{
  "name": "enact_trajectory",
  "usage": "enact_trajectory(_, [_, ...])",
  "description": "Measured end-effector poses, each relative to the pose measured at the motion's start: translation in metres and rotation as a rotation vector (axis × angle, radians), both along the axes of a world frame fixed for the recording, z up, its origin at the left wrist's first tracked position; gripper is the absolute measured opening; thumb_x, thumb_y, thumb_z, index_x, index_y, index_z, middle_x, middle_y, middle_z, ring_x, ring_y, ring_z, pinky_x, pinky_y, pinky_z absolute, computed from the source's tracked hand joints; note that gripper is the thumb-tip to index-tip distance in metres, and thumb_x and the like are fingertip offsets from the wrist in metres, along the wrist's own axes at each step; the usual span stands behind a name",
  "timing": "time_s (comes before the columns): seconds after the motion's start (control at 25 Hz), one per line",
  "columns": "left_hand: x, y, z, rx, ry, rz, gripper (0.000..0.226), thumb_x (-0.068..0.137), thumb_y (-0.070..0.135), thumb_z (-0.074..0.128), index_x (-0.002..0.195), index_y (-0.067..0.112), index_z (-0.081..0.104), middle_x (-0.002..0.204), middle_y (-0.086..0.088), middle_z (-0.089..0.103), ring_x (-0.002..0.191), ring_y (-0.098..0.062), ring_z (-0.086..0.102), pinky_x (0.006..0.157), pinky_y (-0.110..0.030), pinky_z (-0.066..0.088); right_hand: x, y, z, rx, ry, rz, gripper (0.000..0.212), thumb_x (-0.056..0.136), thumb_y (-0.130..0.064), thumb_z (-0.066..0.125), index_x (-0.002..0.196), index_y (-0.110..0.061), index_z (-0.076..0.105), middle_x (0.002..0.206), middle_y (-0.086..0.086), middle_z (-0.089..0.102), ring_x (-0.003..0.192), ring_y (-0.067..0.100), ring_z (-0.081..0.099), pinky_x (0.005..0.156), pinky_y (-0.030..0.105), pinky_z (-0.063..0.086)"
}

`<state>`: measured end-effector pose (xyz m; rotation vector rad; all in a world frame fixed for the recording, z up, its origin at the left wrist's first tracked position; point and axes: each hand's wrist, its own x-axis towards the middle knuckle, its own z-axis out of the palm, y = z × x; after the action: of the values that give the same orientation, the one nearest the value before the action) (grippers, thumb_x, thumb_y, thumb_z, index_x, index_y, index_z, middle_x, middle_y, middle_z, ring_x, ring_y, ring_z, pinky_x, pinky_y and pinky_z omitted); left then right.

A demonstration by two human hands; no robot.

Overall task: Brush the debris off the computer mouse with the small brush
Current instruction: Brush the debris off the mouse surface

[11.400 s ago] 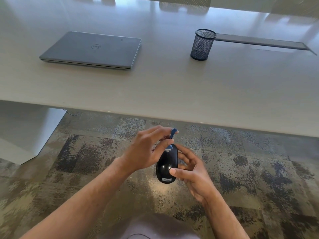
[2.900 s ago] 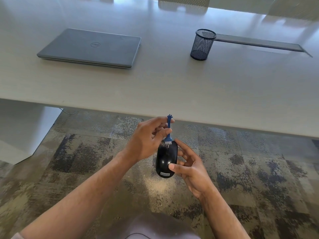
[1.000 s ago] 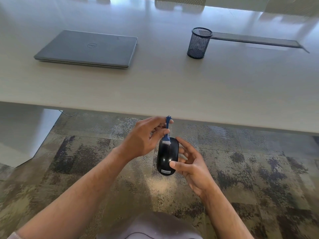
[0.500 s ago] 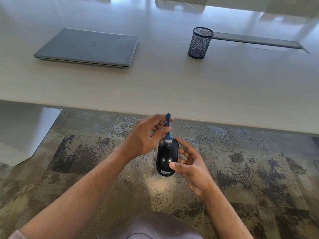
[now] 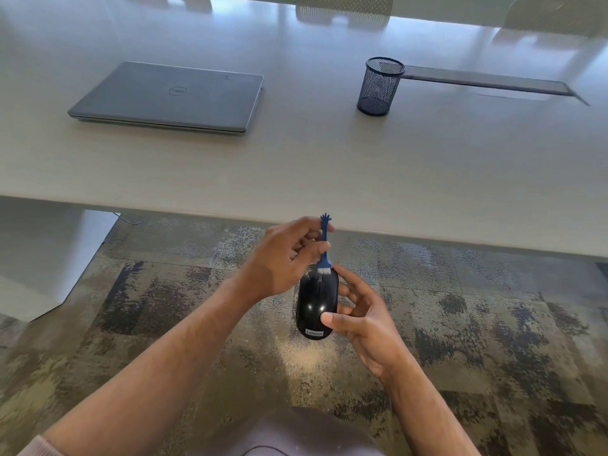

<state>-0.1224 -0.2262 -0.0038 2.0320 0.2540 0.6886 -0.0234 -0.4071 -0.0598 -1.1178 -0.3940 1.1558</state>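
Note:
A glossy black computer mouse (image 5: 316, 304) is held over the carpet, in front of the table edge. My right hand (image 5: 363, 319) grips it from the right side, thumb on its lower top, fingers curled behind it. My left hand (image 5: 283, 258) pinches the thin handle of a small blue brush (image 5: 325, 246) between thumb and fingers. The brush stands nearly upright, and its white bristles touch the far end of the mouse near the scroll wheel.
A pale table (image 5: 329, 166) spans the view beyond my hands. On it lie a closed grey laptop (image 5: 171, 97) at the left and a black mesh pen cup (image 5: 380, 85) at the right, next to a dark slot (image 5: 487, 82). Patterned carpet (image 5: 164, 291) lies below.
The brush has made short strokes at the far end of the mouse, now standing more upright than 11 seconds ago. Both hands keep their holds in nearly the same place.

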Motion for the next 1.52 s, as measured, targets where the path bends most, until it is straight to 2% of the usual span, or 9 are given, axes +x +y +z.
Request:
enact_trajectory(0.12, [-0.003, 0.003, 0.0, 0.021, 0.015, 0.002, 0.028, 0.093, 0.035, 0.062, 0.12, 0.04, 0.059, 0.094, 0.013, 0.068, 0.085, -0.012, 0.071, 0.076, -0.029, 0.061, 0.002, -0.004, 0.001, 0.004, -0.007, -0.004, 0.084, 0.062, 0.013, 0.082, 0.135, -0.023, 0.063, 0.133, 0.023, 0.062, 0.106, 0.041, 0.071, 0.084, 0.051, 0.059])
enact_trajectory(0.32, [-0.005, 0.006, 0.002, -0.074, 0.05, -0.054, 0.027, 0.094, 0.021, 0.064, 0.118, 0.033, 0.062, 0.091, 0.003, 0.067, 0.078, -0.025, 0.07, 0.071, -0.042, 0.062, 0.003, -0.006, 0.002, 0.0, -0.017, -0.003, 0.084, 0.062, 0.013, 0.082, 0.135, -0.024, 0.063, 0.13, 0.019, 0.065, 0.105, 0.041, 0.071, 0.086, 0.053, 0.059])
enact_trajectory(0.56, [-0.01, 0.015, 0.01, -0.109, 0.024, -0.036, 0.027, 0.096, 0.006, 0.065, 0.117, 0.023, 0.062, 0.093, -0.003, 0.068, 0.083, -0.016, 0.072, 0.075, -0.024, 0.058, 0.002, -0.003, 0.006, -0.013, 0.0, -0.016, 0.082, 0.061, 0.013, 0.082, 0.132, -0.026, 0.065, 0.128, 0.018, 0.067, 0.102, 0.04, 0.072, 0.084, 0.051, 0.06])
enact_trajectory(0.68, [-0.005, 0.01, 0.012, -0.093, -0.004, -0.03, 0.028, 0.095, 0.009, 0.066, 0.116, 0.027, 0.062, 0.093, 0.003, 0.068, 0.084, -0.012, 0.072, 0.076, -0.021, 0.057, 0.001, -0.001, 0.008, -0.01, -0.011, 0.002, 0.083, 0.06, 0.013, 0.082, 0.133, -0.024, 0.064, 0.13, 0.021, 0.064, 0.104, 0.04, 0.072, 0.084, 0.05, 0.06])
enact_trajectory(0.84, [-0.002, 0.005, 0.009, -0.028, 0.054, -0.047, 0.03, 0.096, 0.02, 0.066, 0.118, 0.04, 0.06, 0.095, 0.012, 0.068, 0.089, -0.012, 0.07, 0.08, -0.023, 0.058, 0.0, -0.001, 0.008, -0.016, -0.025, 0.008, 0.085, 0.06, 0.014, 0.082, 0.133, -0.024, 0.064, 0.133, 0.028, 0.058, 0.102, 0.04, 0.071, 0.087, 0.052, 0.059])
enact_trajectory(0.96, [-0.003, 0.01, 0.007, -0.012, 0.065, -0.053, 0.028, 0.096, 0.018, 0.065, 0.118, 0.036, 0.061, 0.098, 0.014, 0.068, 0.088, -0.012, 0.071, 0.079, -0.021, 0.059, 0.0, -0.002, 0.01, -0.018, -0.014, 0.003, 0.082, 0.06, 0.014, 0.082, 0.13, -0.026, 0.067, 0.133, 0.027, 0.059, 0.102, 0.039, 0.072, 0.085, 0.05, 0.06])
enact_trajectory(1.16, [-0.006, 0.018, 0.006, -0.014, 0.101, -0.001, 0.029, 0.095, 0.013, 0.067, 0.118, 0.03, 0.062, 0.093, 0.002, 0.069, 0.081, -0.023, 0.071, 0.075, -0.042, 0.062, 0.0, -0.001, 0.009, -0.033, -0.005, 0.005, 0.085, 0.059, 0.014, 0.083, 0.133, -0.024, 0.064, 0.136, 0.03, 0.055, 0.103, 0.04, 0.071, 0.086, 0.051, 0.06])
enact_trajectory(1.32, [-0.006, 0.015, 0.007, -0.057, 0.033, 0.01, 0.031, 0.094, 0.011, 0.068, 0.117, 0.032, 0.062, 0.094, 0.006, 0.069, 0.084, -0.015, 0.073, 0.077, -0.031, 0.062, -0.002, 0.002, 0.009, -0.026, -0.007, 0.016, 0.086, 0.059, 0.015, 0.081, 0.135, -0.021, 0.062, 0.137, 0.029, 0.055, 0.104, 0.039, 0.071, 0.086, 0.05, 0.06])
enact_trajectory(1.52, [-0.002, 0.012, 0.003, -0.013, 0.082, -0.019, 0.03, 0.096, 0.016, 0.066, 0.118, 0.035, 0.061, 0.094, 0.016, 0.068, 0.083, -0.01, 0.072, 0.076, -0.03, 0.061, -0.002, 0.002, 0.008, -0.019, -0.002, 0.022, 0.084, 0.06, 0.015, 0.081, 0.133, -0.023, 0.065, 0.134, 0.028, 0.058, 0.103, 0.039, 0.071, 0.085, 0.051, 0.059])
